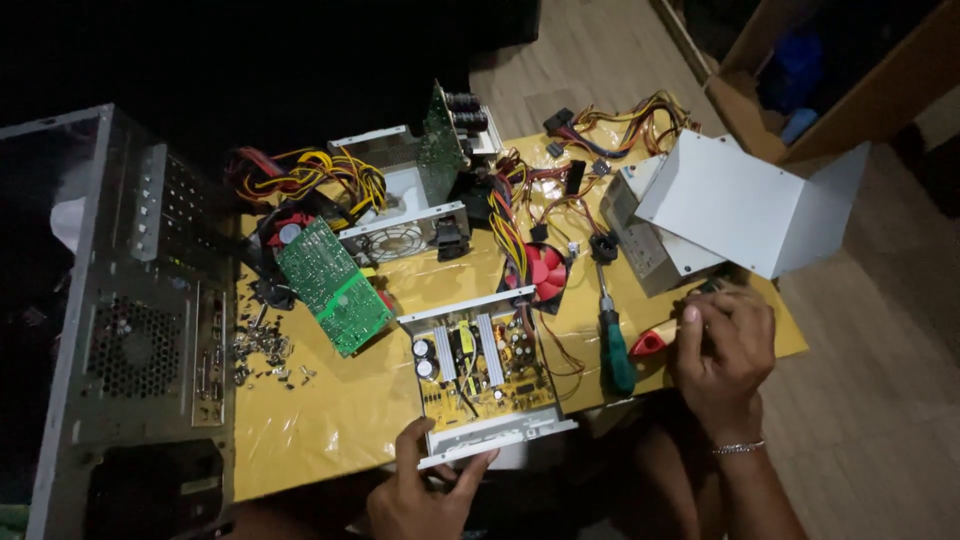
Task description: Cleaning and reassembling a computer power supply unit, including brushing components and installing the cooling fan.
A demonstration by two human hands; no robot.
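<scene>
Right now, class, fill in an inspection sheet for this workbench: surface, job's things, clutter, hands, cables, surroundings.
Surface: yellow-covered table.
Job's things: open power supply with its yellow board; red-handled tool.
Clutter: green circuit board, loose screws, green-handled screwdriver, red fan, white metal cover.
Hands: left hand grips the power supply's near edge; right hand holds the red-handled tool.
Cables: yellow-red bundles.
Surroundings: computer case, cardboard box.

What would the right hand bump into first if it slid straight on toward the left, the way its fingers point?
Probably the green-handled screwdriver. The right hand grips a red tool handle whose tip points that way, and the screwdriver lies just beyond it on the yellow table.
</scene>
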